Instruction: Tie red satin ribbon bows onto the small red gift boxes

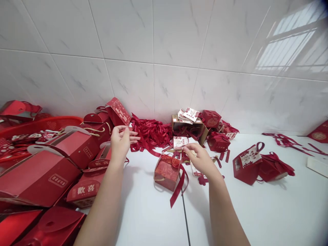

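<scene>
1. Pinched by thumb and fingertips of right hand at the lower right corner: white-and-red card, just behind the box. Cannot tell whether lifted clear or touching things beneath.
2. Spread, with fingers apart and nothing seen in grasp: left hand, near the heap of ribbons.
3. Standing on the surface between the forearms: red box, with ribbon trailing down its right side.
4. To judge by looks, light in the box's case: thin folded board, stiff along the creases, easily dented mid-panel. Best taken low by two opposite walls, without squeezing.
5. Likely light and fairly stiff for the card, though liable to crease. Best held by an edge or corner, as now.
6. Probably limp and slippery for the ribbon. Best pinched flat near the loose end.
7. Stacked on the carton behind: more cards. Crowded at left: larger boxes. Set apart at right: small box with card, touching another small box.
</scene>
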Demonstrator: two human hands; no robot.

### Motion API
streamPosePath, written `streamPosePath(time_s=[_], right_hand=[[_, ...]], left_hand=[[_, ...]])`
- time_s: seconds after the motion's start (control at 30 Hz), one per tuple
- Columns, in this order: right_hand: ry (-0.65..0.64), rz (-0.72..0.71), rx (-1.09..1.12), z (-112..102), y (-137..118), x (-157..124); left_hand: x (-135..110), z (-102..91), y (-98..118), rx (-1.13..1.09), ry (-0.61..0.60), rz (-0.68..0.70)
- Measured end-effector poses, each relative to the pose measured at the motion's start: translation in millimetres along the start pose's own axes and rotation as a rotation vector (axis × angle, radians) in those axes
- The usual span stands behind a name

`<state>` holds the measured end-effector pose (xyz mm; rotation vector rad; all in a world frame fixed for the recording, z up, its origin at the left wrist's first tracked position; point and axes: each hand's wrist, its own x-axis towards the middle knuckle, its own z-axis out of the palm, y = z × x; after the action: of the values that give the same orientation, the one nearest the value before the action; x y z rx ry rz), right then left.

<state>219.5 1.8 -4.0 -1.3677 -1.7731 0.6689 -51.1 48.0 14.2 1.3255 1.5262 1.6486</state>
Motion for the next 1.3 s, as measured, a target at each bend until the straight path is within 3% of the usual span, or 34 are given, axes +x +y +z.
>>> streamPosePath(time_s=[0.03,0.1,0.2,0.3,0.4,0.5,0.63,0.77,0.93,1.1,1.17,1.23,1.3], right_hand=[[-0.040,0.039,-0.026,-5,4,-6],[-0.157,0.135,-0.070,-6,13,-18],[-0.268,0.181,-0.048,10,28,-31],[-0.264,0.140,0.010,33,36,-43],[-0.283,0.116,0.055,47,33,-65],[-0.307,0.113,0.137,53,28,-94],[-0.325,0.155,0.407,50,29,-125],[-0.253,0.220,0.544,37,36,-133],[-0.195,0.200,0.476,36,39,-132],[0.078,0.155,0.383,47,35,-146],[0.107,0.145,0.359,49,33,-155],[0.029,0.150,0.343,53,32,-163],[-0.064,0.188,0.374,60,30,-168]], left_hand=[[-1,1.8,-4,0.020,-0.021,0.029],[-10,11.1,-15,0.122,-0.207,0.053],[-38,30.1,-31,0.173,-0.462,0.032],[-71,37.1,-40,0.191,-0.583,0.000],[-106,23.9,-40,0.220,-0.562,-0.032],[-145,-2.1,-36,0.264,-0.495,-0.062],[-188,-36.6,-36,0.300,-0.418,-0.120],[-197,-58.2,-49,0.247,-0.380,-0.124],[-199,-61.3,-60,0.306,-0.276,-0.042],[-224,-65.1,-56,0.405,-0.057,0.071],[-234,-68.7,-53,0.408,-0.140,0.049],[-239,-69.6,-51,0.383,-0.263,-0.048],[-239,-66.2,-51,0.237,-0.286,-0.214]])
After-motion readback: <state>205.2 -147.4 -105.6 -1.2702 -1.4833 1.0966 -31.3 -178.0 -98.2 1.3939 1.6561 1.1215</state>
